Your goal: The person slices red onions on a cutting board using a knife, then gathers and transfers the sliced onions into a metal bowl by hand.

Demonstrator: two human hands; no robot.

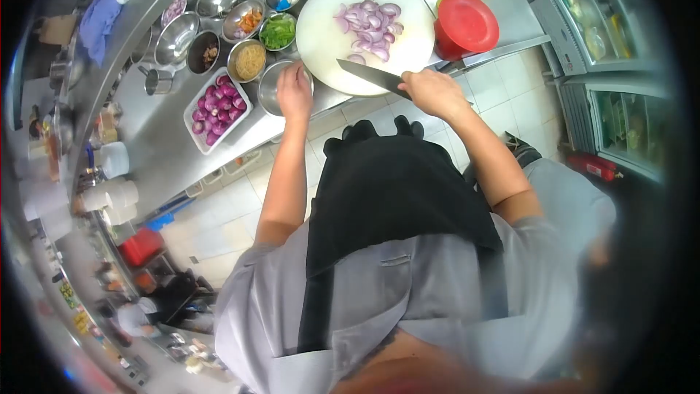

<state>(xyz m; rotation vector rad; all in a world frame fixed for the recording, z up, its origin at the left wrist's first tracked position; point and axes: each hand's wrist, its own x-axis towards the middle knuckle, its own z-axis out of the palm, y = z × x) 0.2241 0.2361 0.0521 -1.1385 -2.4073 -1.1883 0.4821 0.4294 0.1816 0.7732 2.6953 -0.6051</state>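
My right hand (436,93) is closed around the handle of a kitchen knife (370,76). The blade points left over the near edge of a round white cutting board (324,25). Sliced red onion (370,25) lies in a loose pile on the board, beyond the blade. My left hand (294,91) has its fingers curled at the right rim of a metal bowl (270,91), just left of the board. No food shows in the visible part of that bowl. Further left, a white tray (209,147) holds several peeled whole red onions (219,108).
A red container (468,23) stands right of the board. Bowls of noodle-like strands (249,62), chopped greens (278,32) and orange pieces (248,20) crowd the counter's left side. A glass-door fridge (620,124) is at right. Another person (138,315) is at lower left.
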